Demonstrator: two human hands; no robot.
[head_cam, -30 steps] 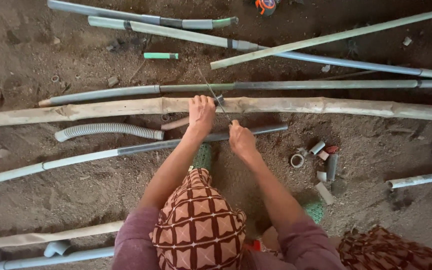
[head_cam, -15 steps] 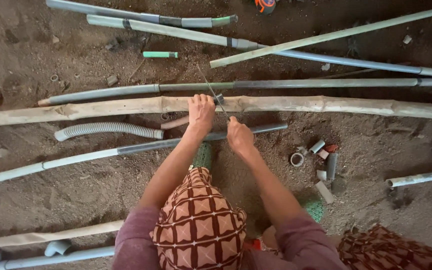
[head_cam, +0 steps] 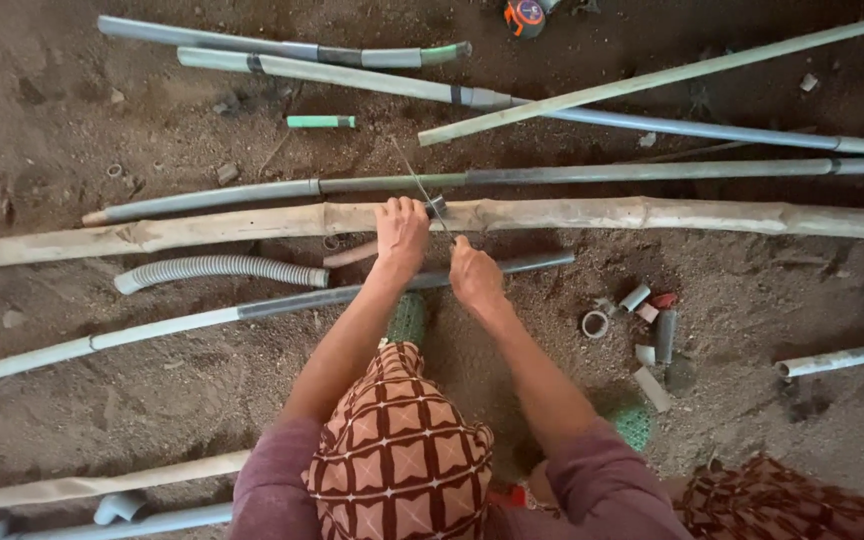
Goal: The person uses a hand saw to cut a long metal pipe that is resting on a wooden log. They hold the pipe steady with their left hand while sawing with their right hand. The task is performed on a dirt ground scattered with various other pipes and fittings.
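The person crouches over a sandy dirt floor point(head_cam: 152, 390), both arms stretched forward. The left hand point(head_cam: 401, 232) is closed over the top of a long, pale bamboo pole point(head_cam: 652, 213) that lies straight across the ground, side to side. The right hand point(head_cam: 473, 275) sits just below the pole with its fingers curled in; it seems to pinch a thin wire point(head_cam: 414, 178) that runs up and away past the pole, though I cannot make out the grip itself.

Around the pole I count five long grey plastic pipes: one point(head_cam: 602, 172) lying just beyond it, one point(head_cam: 182, 322) crossing under the forearms, three farther off near the top. One pale green strip point(head_cam: 672, 72) slants over those. One ribbed grey flexible hose point(head_cam: 217, 268) curves at the left, one short green pipe stub point(head_cam: 320, 121) lies apart, and a small heap of pipe fittings and offcuts point(head_cam: 642, 315) sits right of the hands.
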